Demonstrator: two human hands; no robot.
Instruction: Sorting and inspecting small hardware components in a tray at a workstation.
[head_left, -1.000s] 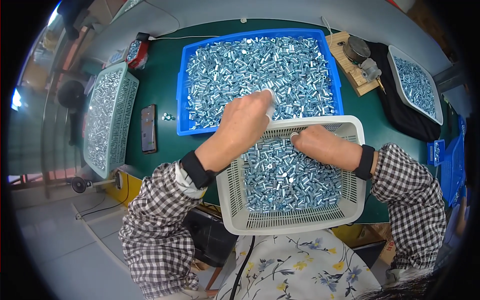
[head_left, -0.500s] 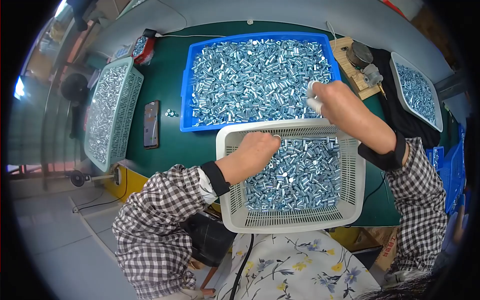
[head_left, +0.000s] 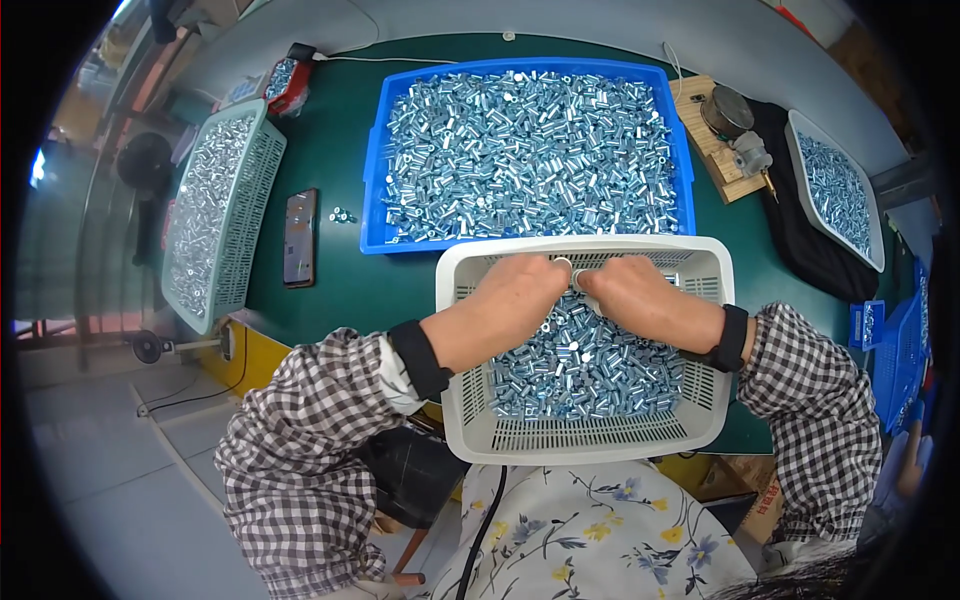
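A white slatted basket (head_left: 455, 405) stands in front of me, its floor covered with small silvery cylindrical metal pieces (head_left: 590, 375). Over its far part my left hand (head_left: 525, 292) and my right hand (head_left: 640, 292) are close together, nearly touching. White covers sit on some fingertips. Both hands have their fingers curled in a pinch, and whatever lies between the fingertips is hidden. Directly behind the basket is a blue tray (head_left: 374, 200) heaped with similar metal pieces (head_left: 530, 150).
Left on the green table are a phone (head_left: 299, 240), a few loose pieces (head_left: 342, 215), a pale green basket (head_left: 250, 200) of metal parts and a red bin (head_left: 290, 95). Rightward lie a wooden board (head_left: 740, 186) with a metal fixture, black cloth (head_left: 805, 255) and a white tray (head_left: 800, 165).
My right hand has come from the blue tray's right side, down and left, to meet my left hand over the basket. The left hand has barely shifted.
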